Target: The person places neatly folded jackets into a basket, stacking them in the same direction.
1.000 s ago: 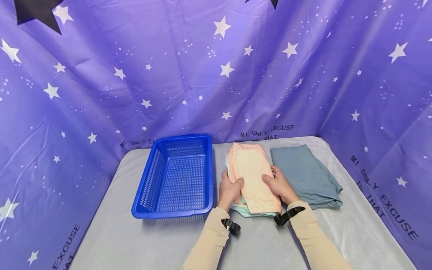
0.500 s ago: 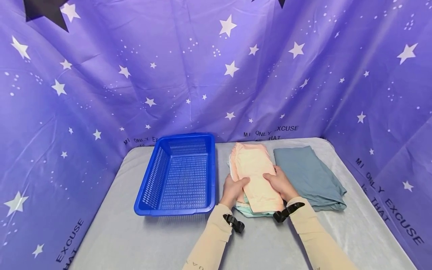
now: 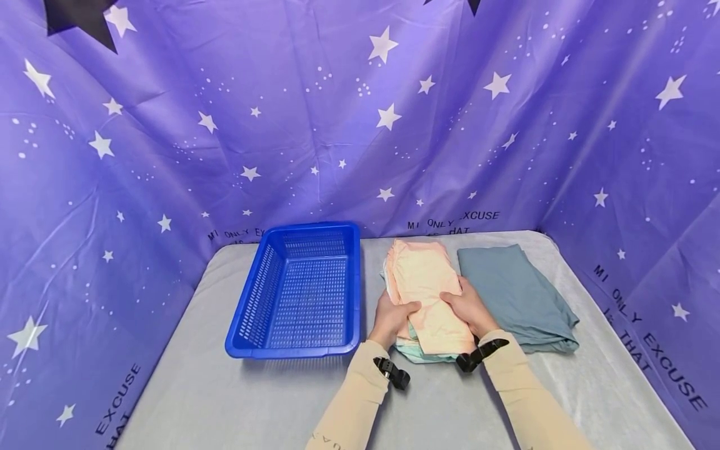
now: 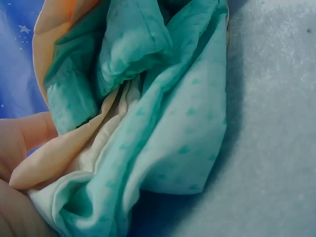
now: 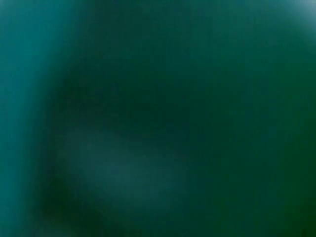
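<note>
A: What are the fingers doing?

B: The left hand has its fingers curled over the left edge of the peach cloth, with the thumb lying on top of it. The right hand does the same from the right edge, fingers bent onto the cloth's top. Both hands grip the same folded piece, and the fingertips nearly meet in the middle.

A: What does the left wrist view show?

B: The hand at the left border, pressed against bunched layers: a peach layer, a cream one, and a mint cloth with small dots beneath them, all resting on the grey table cover.

A: And the right wrist view?

B: Only a dark teal blur; nothing can be made out there.

A: Where is the peach cloth?

B: It tops a small stack at the middle of the table. The mint cloth peeks out under its near end.

A: What lies around it?

B: A blue plastic basket sits just beside the stack on the left. A folded grey-blue cloth lies just to the right, close to the right hand. A purple curtain with white stars hangs behind and along both sides. Beige sleeves cover both forearms, each with a black strap at the wrist.
</note>
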Tool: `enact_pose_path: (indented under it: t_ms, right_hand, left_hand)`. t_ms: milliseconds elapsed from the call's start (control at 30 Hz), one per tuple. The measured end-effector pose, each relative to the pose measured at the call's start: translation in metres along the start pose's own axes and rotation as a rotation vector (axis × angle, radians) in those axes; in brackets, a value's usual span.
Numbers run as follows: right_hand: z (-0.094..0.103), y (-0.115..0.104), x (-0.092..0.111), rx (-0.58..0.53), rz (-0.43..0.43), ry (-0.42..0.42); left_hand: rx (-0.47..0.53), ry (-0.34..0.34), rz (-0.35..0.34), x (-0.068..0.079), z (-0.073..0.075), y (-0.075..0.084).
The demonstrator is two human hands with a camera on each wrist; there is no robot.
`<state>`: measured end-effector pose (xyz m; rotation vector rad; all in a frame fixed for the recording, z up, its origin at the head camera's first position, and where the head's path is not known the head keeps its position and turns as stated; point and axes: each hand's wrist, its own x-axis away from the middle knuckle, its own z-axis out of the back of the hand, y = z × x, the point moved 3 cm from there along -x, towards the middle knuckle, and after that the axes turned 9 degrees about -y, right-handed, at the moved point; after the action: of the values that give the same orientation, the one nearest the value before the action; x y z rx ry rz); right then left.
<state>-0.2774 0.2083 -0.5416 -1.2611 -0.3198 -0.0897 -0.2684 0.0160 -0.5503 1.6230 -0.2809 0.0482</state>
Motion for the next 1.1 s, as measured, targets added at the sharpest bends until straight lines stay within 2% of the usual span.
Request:
enact_pose_path:
  t_ms: [600, 900, 1100]
  right_hand:
    - [0.002, -0.005, 0.013, -0.04, 0.091, 0.022]
    - [0.003, -0.014, 0.02, -0.045, 0.103, 0.022]
    - [0.003, -0.024, 0.024, -0.045, 0.131, 0.028]
  left_hand:
    - [-0.028, 0.069, -0.073, 0.014, -0.005, 0.009]
    - [-0.114, 0.088, -0.081, 0.024, -0.005, 0.021]
    - [-0.173, 0.093, -0.111, 0.031, -0.003, 0.036]
